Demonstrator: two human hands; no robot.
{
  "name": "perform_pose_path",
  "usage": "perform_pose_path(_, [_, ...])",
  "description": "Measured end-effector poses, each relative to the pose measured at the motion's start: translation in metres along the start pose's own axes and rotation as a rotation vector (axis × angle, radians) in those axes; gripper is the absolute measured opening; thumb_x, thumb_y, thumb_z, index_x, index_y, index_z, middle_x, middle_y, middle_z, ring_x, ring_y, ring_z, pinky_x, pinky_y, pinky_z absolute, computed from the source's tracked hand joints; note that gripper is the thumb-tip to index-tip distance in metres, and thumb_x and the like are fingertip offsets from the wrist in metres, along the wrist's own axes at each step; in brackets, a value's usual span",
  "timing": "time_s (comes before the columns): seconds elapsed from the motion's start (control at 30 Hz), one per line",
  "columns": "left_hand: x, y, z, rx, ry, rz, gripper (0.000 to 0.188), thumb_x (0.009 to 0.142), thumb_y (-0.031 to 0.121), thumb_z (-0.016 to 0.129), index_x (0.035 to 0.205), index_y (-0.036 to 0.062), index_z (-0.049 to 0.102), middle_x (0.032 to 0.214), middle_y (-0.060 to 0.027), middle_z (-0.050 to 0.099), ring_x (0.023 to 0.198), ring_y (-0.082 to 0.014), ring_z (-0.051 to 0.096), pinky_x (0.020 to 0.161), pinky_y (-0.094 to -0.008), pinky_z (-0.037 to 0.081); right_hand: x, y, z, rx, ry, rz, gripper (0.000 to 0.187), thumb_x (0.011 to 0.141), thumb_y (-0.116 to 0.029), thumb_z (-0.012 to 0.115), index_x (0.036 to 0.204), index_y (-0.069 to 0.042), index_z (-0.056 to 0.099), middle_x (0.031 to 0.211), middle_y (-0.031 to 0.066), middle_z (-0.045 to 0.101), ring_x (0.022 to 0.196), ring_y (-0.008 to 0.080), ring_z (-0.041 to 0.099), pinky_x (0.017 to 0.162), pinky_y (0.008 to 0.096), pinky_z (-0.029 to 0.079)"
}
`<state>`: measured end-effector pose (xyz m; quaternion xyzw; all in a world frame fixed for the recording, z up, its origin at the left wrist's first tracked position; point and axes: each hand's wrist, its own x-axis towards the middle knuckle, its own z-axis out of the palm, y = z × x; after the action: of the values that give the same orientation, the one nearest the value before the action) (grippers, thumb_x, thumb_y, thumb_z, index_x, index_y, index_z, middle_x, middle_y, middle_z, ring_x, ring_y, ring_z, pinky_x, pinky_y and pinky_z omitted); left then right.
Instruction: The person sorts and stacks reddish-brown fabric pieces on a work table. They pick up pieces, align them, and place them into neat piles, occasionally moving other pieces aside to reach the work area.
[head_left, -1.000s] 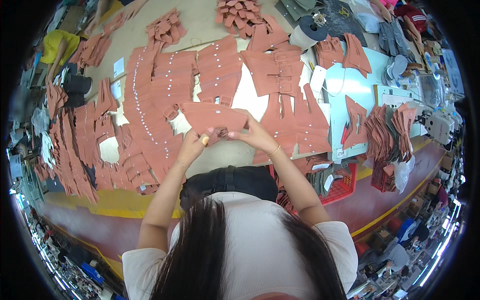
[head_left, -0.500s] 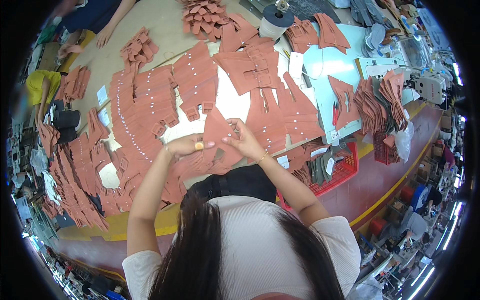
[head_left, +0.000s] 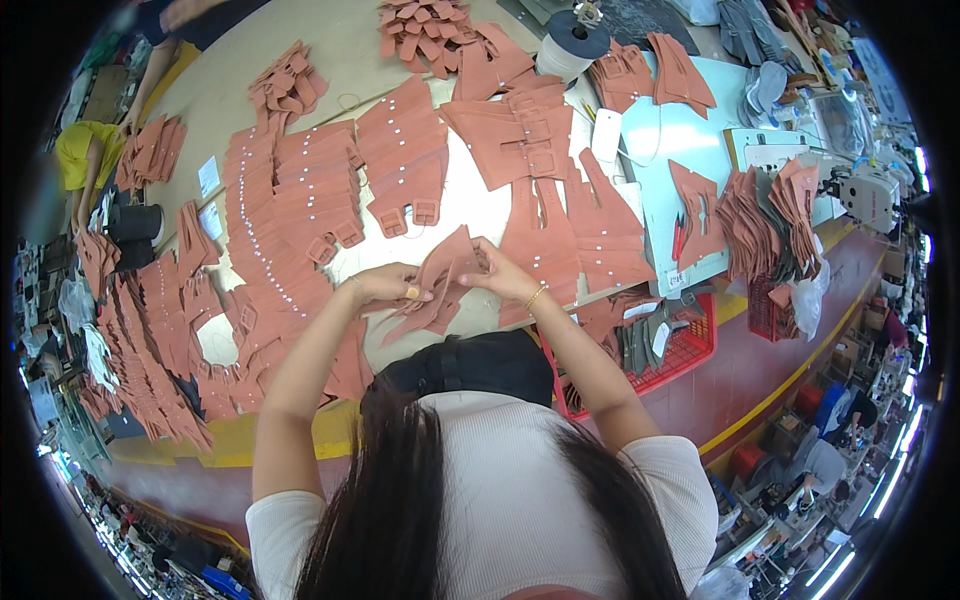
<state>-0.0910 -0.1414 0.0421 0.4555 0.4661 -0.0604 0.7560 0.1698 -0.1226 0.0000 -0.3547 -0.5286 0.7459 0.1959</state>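
My left hand (head_left: pixel 388 288) and my right hand (head_left: pixel 497 271) both grip one folded terracotta leather piece (head_left: pixel 438 283), held just above the worktable (head_left: pixel 330 60). A ring shows on my left hand and a thin bracelet on my right wrist. Rows of similar brown cut pieces with small white stickers (head_left: pixel 300 210) lie fanned out on the table right beyond my hands.
A spool of thread (head_left: pixel 570 42) stands at the back. A pale blue board (head_left: pixel 680 150) with more brown pieces lies to the right, a sewing machine (head_left: pixel 865 195) beyond it. A red crate (head_left: pixel 690 350) sits under the table edge. Another person (head_left: pixel 85 160) works at far left.
The view has shifted so the table sits higher and closer. My hands have turned and folded the brown piece, bringing it nearer to my body.
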Motion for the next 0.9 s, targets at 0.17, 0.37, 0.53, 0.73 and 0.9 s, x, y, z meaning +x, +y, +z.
perform_pose_path(0.17, [0.012,-0.001,0.000,0.015,0.111,-0.010,0.033,0.082,0.019,0.075,0.108,0.0007,0.067,0.093,-0.0035,0.068,0.083,-0.0094,0.059,0.076,-0.0243,0.047,0.008,-0.005,-0.008,0.079,0.008,0.173,0.058,0.087,-0.023,0.071,0.131,-0.003,0.040,0.130,0.0094,0.052,0.124,0.0169,0.047,0.104,0.0356,0.038])
perform_pose_path(0.37, [0.015,0.011,-0.014,0.080,0.172,-0.042,0.041,0.078,0.021,0.079,0.113,0.0018,0.068,0.099,-0.0060,0.071,0.091,-0.0129,0.061,0.088,-0.0277,0.046,0.019,0.000,-0.014,0.125,-0.008,0.224,0.059,0.088,-0.023,0.070,0.135,-0.003,0.040,0.129,0.0108,0.054,0.123,0.0169,0.048,0.099,0.0346,0.043])
perform_pose_path(0.53, [0.025,0.016,-0.024,0.038,0.077,-0.099,0.051,0.077,0.026,0.079,0.119,0.0017,0.064,0.113,-0.0072,0.067,0.102,-0.0164,0.061,0.092,-0.0283,0.045,0.017,-0.008,-0.008,0.046,0.135,0.080,0.058,0.087,-0.021,0.071,0.135,-0.006,0.042,0.134,0.0149,0.049,0.120,0.0198,0.052,0.096,0.0331,0.046])
perform_pose_path(0.73, [0.039,0.012,-0.038,0.144,0.042,-0.095,0.053,0.076,0.031,0.078,0.119,0.0042,0.064,0.113,-0.0084,0.067,0.103,-0.0184,0.061,0.092,-0.0290,0.045,0.017,-0.008,0.007,-0.548,0.342,-0.087,0.054,0.079,-0.021,0.076,0.126,-0.005,0.053,0.117,0.0144,0.048,0.106,0.0256,0.056,0.089,0.0335,0.049])
perform_pose_path(0.9, [0.041,0.016,-0.043,0.270,0.102,-0.176,0.054,0.075,0.043,0.078,0.113,0.0060,0.068,0.108,-0.0102,0.068,0.101,-0.0198,0.061,0.092,-0.0326,0.045,0.027,0.000,0.012,-0.599,0.316,0.082,0.043,0.075,-0.021,0.077,0.108,-0.002,0.056,0.105,0.0143,0.051,0.097,0.0298,0.056,0.082,0.0387,0.049])
